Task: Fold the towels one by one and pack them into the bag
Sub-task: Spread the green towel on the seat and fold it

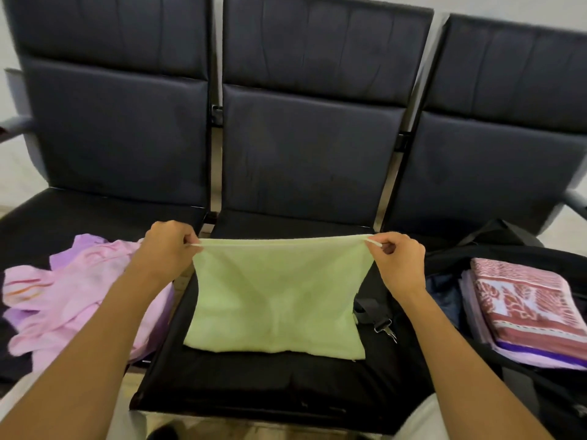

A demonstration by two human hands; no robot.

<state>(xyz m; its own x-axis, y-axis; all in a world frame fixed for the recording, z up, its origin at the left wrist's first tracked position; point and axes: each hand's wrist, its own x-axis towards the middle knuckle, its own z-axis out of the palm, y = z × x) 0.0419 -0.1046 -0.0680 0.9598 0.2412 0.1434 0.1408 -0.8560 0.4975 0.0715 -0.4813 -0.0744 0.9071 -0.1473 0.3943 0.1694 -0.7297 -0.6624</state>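
We pinch the green towel's (279, 300) top corners, left hand (168, 246) and right hand (398, 258), stretching it taut above the middle seat (254, 382) so the fold falls square; the bag (451, 265) waits right.

Strap buckle (382, 323) lies between towel (276, 300) and bag (444, 268).

I count three dark seats (305, 154), one green towel (279, 300), one heap of pink and purple towels (79, 290), one bag (444, 258) holding one folded stack (524, 309), two hands (168, 246)
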